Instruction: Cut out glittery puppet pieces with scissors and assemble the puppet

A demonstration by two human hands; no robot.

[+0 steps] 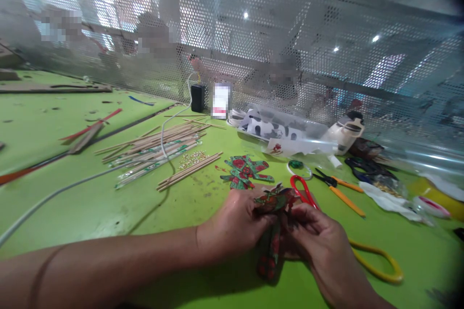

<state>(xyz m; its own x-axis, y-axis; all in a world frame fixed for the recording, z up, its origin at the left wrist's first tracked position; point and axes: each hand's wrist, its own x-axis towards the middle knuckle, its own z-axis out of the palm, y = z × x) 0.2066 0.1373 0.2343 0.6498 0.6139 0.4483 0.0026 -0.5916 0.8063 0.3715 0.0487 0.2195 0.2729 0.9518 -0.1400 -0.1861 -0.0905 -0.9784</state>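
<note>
Between my hands is a green and red patterned piece (271, 199), thin like cloth or paper; a long strip of it hangs down. My left hand (234, 224) grips its left side, thumb on the near face. At the right edge, the thumb and fingers of my right hand (319, 234) pinch it. Just beyond lies a small pile of cut-out pieces (246, 170) in the same pattern. A red loop handle (303, 190) shows behind my right hand, and a yellow loop handle (384, 265) shows to its right; their blades are hidden.
Orange-handled pliers (340, 193) lie at the right, near a white bottle (344, 133) and a plastic tray (268, 125). Thin wooden sticks (159, 140) and gold beads (195, 158) lie to the left. A white cable (72, 183) crosses the green table. Behind stands a perforated screen (232, 34), with people beyond.
</note>
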